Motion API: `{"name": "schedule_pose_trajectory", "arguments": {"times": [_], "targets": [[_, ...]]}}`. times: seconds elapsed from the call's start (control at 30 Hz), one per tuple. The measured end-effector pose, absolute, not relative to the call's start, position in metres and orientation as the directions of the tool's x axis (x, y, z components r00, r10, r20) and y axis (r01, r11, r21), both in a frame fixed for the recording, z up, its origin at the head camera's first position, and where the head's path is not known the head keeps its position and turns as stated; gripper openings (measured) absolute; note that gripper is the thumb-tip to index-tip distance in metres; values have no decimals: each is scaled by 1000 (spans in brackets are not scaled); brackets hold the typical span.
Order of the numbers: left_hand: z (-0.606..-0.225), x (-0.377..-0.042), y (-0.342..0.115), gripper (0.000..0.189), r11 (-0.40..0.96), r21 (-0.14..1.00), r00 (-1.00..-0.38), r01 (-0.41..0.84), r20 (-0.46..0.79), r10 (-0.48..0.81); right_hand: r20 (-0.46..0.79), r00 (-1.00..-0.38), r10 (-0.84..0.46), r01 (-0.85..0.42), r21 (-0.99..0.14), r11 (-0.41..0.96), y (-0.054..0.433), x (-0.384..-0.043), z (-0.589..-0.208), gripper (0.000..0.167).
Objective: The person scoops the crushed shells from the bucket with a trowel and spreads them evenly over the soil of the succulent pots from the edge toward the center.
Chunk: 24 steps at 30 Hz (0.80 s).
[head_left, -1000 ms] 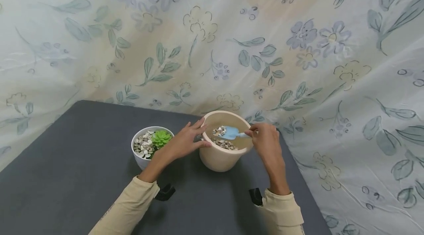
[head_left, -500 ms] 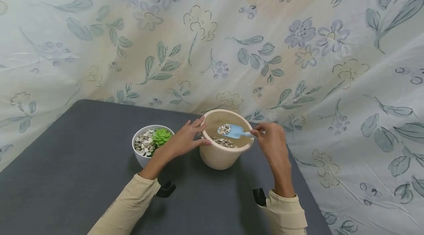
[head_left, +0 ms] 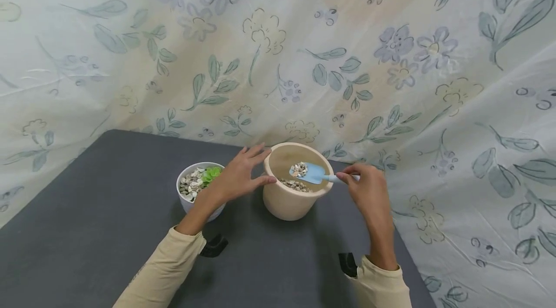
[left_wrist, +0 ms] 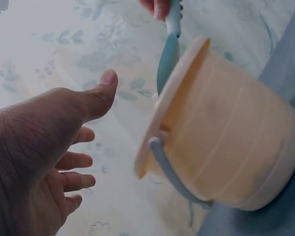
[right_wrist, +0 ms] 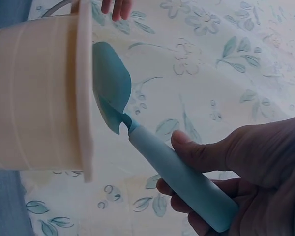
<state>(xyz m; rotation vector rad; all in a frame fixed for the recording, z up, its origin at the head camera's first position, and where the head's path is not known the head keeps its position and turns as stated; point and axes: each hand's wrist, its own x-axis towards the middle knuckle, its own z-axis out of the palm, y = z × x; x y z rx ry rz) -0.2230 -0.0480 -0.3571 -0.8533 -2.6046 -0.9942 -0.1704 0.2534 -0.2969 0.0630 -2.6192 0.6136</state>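
Note:
My right hand (head_left: 367, 188) grips the pale blue handle of a small trowel (head_left: 313, 174), thumb along one side in the right wrist view. Whitish pebbles (head_left: 298, 169) lie on the blade, which is held level above the mouth of a beige bucket (head_left: 288, 205). More pebbles (head_left: 296, 185) sit inside the bucket at the bottom. My left hand (head_left: 236, 176) is spread just left of the bucket's rim. In the left wrist view that hand (left_wrist: 49, 132) stands apart from the bucket (left_wrist: 231, 128), holding nothing. A grey bail (left_wrist: 174, 172) hangs down the bucket's side.
Left of the bucket stands a white pot (head_left: 187, 205) with pebbles and a green succulent (head_left: 211, 174), partly behind my left hand and wrist. Both containers rest on a dark grey table (head_left: 100, 231). A floral cloth (head_left: 278, 66) hangs behind and to the right.
My right hand has drawn the loaded trowel up and to the right above the bucket. My left hand, earlier at the bucket's rim, has come away slightly to the left.

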Motion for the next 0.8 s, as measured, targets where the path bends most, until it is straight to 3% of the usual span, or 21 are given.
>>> {"name": "schedule_pose_trajectory", "arguments": {"times": [0.8], "targets": [[-355, -210, -78, 77, 627, 531, -821, 570, 393, 414, 430, -903, -15, -221, -434, 873, 238, -165, -288, 17]]}}
